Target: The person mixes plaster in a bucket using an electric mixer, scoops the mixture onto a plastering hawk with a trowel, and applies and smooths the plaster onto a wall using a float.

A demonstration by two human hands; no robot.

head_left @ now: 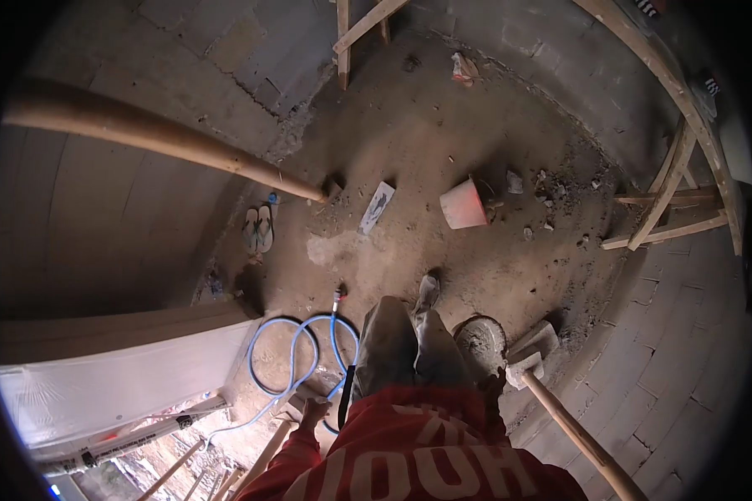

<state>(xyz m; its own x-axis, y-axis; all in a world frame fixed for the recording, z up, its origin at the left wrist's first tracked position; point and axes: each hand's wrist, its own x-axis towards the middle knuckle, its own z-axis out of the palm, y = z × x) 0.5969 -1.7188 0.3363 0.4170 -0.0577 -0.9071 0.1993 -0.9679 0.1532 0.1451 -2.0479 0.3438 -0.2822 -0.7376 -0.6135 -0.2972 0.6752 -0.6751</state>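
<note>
My left hand (314,412) is low beside my body, next to a pale grey flat piece (295,402) and the end of a wooden pole (267,451). Whether it touches them is unclear, and its fingers are too small to read. In shadow at my other side is my right hand (492,387), its fingers hard to make out. Near it stands a round basin (480,341) with grey, mortar-like material inside. Close by, a wooden-handled tool (572,430) has its grey head against pale blocks (536,341).
A coiled blue hose (263,386) lies on the dusty floor to my left. Ahead are an orange-pink bucket (464,204), a smeared board (377,207) and sandals (258,230). A thick wooden post (167,138) slants in at left; timber framing (673,179) stands by the right block wall.
</note>
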